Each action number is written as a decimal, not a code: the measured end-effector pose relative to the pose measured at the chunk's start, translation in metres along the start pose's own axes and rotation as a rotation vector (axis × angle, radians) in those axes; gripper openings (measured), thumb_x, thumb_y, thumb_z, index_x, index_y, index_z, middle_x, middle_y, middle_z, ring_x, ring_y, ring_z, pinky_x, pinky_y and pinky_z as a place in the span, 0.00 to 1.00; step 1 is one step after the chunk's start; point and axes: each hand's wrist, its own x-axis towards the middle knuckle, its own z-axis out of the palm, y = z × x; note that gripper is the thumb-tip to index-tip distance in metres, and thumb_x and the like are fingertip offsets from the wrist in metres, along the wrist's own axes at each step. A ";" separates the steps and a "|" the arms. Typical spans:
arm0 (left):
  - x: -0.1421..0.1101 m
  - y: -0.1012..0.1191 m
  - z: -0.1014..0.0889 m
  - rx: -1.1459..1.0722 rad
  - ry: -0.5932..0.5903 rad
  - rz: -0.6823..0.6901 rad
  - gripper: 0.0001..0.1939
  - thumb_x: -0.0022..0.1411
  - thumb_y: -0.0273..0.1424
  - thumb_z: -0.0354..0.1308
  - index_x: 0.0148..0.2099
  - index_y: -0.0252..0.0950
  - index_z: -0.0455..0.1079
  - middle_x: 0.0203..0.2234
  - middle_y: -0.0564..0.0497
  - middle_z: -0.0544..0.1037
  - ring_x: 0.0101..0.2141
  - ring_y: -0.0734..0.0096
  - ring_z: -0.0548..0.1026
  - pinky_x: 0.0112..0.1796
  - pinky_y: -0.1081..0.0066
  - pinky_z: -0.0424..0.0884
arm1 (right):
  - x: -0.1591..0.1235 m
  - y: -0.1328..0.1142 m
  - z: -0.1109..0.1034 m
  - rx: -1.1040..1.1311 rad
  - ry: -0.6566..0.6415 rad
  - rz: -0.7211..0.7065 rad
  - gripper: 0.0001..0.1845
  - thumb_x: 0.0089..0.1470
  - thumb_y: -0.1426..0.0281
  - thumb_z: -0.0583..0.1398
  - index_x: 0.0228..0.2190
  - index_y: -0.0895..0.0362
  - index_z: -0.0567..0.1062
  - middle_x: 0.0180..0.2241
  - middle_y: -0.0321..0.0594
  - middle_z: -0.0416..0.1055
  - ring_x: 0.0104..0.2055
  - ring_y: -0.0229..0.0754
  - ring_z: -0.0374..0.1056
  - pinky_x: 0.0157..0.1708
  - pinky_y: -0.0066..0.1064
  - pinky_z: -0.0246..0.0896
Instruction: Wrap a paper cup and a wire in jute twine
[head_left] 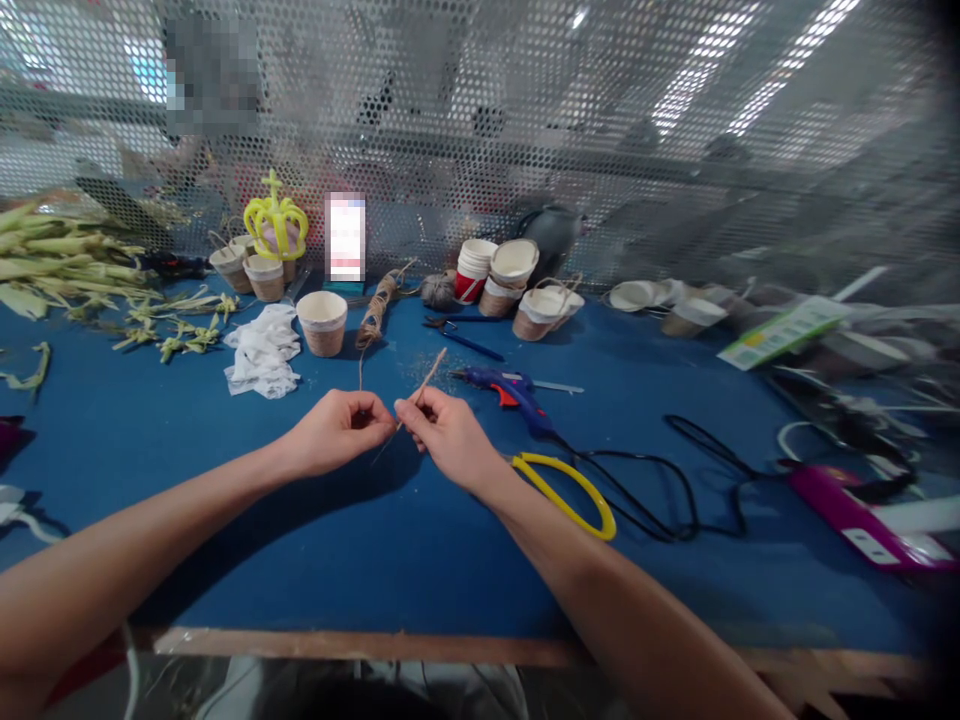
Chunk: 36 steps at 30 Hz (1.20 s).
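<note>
Above the middle of the blue table, my left hand [341,430] and my right hand [444,425] meet nearly fingertip to fingertip. Both are closed in a pinch on a thin tan twine [431,372]. One end sticks up past my right thumb, and a thin strand hangs below the fingers. From the twine bundle [379,308] behind, a strand runs down to my left hand. A paper cup [323,325] with a twine-wrapped lower part stands behind my left hand. To the right of my right hand lies a blue glue gun [514,392], with yellow-handled scissors [574,490] nearer me.
White lace [264,350], corn husks [60,255] and a yellow crown-shaped piece [276,225] are at left. Several cups [514,262] line the back before a perforated metal screen [480,120]. A black cord [675,530] reaches towards a purple power strip [855,515] at right.
</note>
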 end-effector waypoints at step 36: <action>-0.002 0.003 0.005 -0.200 0.040 -0.171 0.07 0.46 0.31 0.55 0.24 0.32 0.63 0.15 0.58 0.62 0.17 0.83 0.54 0.18 0.78 0.48 | 0.001 -0.002 0.001 0.241 -0.091 -0.020 0.12 0.49 0.61 0.55 0.25 0.58 0.64 0.21 0.32 0.62 0.20 0.32 0.59 0.21 0.26 0.57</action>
